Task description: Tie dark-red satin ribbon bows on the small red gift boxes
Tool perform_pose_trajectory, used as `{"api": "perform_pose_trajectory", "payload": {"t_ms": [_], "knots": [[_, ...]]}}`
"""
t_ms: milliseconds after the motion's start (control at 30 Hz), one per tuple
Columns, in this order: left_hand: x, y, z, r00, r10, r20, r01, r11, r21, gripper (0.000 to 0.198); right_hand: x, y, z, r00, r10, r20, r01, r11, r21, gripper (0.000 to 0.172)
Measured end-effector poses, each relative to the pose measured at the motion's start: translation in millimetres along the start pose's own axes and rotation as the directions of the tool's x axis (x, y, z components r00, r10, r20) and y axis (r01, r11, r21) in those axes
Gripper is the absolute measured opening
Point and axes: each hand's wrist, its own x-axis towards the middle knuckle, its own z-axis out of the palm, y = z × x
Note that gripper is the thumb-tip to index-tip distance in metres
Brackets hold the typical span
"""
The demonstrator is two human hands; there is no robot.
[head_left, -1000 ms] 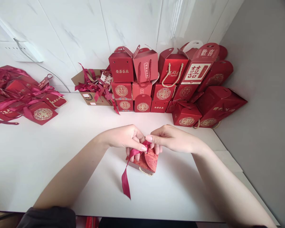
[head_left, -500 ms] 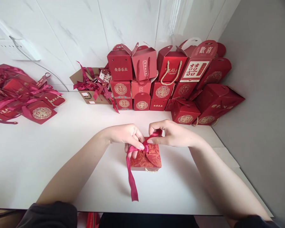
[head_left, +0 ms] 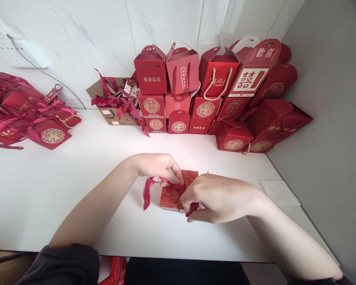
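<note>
A small red box [head_left: 169, 198] with an orange floral pattern rests on the white table [head_left: 121, 225], a bit of twisted cream cord at its near edge. Dark pink ribbon [head_left: 147, 194] lies over the top of the box, one tail curling out to the left. My left hand [head_left: 163, 168] pinches the ribbon at the box's upper left. On the right side, my right hand [head_left: 215, 198] grips another part of the ribbon close to the near right edge and covers much of the box.
Red gift boxes [head_left: 180, 122] are stacked along the tiled wall. A brown box [head_left: 118, 113] of ribbons and tags stands left of them. Ribboned red boxes [head_left: 52, 134] are heaped at the far left. A grey wall [head_left: 329, 118] bounds the right.
My right hand has come down and toward me with its part of the ribbon. The left ribbon tail, which hung down past the box's near edge, now curls further left and higher.
</note>
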Motion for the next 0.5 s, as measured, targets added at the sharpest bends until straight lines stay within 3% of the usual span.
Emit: {"api": "perform_pose_trajectory", "payload": {"t_ms": [267, 500], "knots": [[-8, 7, 12.6, 0.991, 0.028, -0.128, 0.000, 0.976, 0.216, 0.023, 0, -4, 3, 0.997, 0.075, 0.002, -0.075, 0.997, -0.024, 0.011], [-1, 6, 18.0, 0.981, 0.073, -0.179, -0.027, 0.969, 0.247, 0.017, 0, -7, 8, 0.998, 0.065, -0.022, -0.067, 0.995, -0.079, 0.012]]}}
